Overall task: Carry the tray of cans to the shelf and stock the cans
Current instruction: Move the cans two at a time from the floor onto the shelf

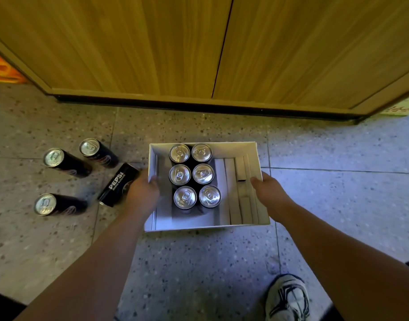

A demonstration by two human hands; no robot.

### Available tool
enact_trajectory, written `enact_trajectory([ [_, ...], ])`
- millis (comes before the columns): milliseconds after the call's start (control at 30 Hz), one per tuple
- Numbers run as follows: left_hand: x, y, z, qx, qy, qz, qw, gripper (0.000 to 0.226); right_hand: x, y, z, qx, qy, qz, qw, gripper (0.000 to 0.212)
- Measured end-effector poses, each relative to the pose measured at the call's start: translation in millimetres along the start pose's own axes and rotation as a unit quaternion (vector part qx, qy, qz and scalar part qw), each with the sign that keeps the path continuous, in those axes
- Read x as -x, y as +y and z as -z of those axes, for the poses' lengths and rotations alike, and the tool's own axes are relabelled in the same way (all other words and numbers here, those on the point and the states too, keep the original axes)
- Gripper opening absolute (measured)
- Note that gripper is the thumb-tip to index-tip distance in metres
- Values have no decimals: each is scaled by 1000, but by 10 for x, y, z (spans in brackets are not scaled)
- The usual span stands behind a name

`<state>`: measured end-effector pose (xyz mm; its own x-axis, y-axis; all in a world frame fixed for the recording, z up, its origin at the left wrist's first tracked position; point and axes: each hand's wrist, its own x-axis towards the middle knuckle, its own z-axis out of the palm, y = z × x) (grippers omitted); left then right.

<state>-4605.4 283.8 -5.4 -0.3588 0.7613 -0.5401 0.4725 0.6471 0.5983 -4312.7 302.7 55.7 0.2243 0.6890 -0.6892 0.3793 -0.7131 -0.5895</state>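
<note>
While the left hand point(142, 189) grips the left wall of the white cardboard tray point(260, 158), its thumb hooked over the rim and its fingers hidden on the outside, the right hand point(269, 189) holds the right wall the same way, thumb lying over the top edge and the fingers out of sight below. Both forearms reach forward and down to the tray, which sits over the speckled floor point(198, 262); whether it rests on the tiles or is lifted just clear of them cannot be told. Inside the tray six cans point(194, 174) stand upright in two rows of three, silver tops showing, grouped toward the middle with bare cardboard on either side and folded cardboard strips point(241, 193) lying along the right wall. Just left of the left hand a black Pepsi can point(117, 183) lies tipped on its side on the floor, partly hidden by the hand. Further left three more black cans point(67, 162) stand upright on the floor, well apart from the tray. Beyond the tray rises a wooden cabinet front point(152, 42) with a dark seam between two panels. A white sneaker point(288, 297) shows at the lower right.
</note>
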Motion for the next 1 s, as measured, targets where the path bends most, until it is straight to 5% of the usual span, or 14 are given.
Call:
enact_trajectory([
  [433,-328,-216,-86,-1,52,-17,999,31,-401,164,-421,-27,0,29,999,38],
  [1000,-511,-283,-101,-16,11,-24,1000,42,-698,312,-586,-20,2,49,999,36],
])
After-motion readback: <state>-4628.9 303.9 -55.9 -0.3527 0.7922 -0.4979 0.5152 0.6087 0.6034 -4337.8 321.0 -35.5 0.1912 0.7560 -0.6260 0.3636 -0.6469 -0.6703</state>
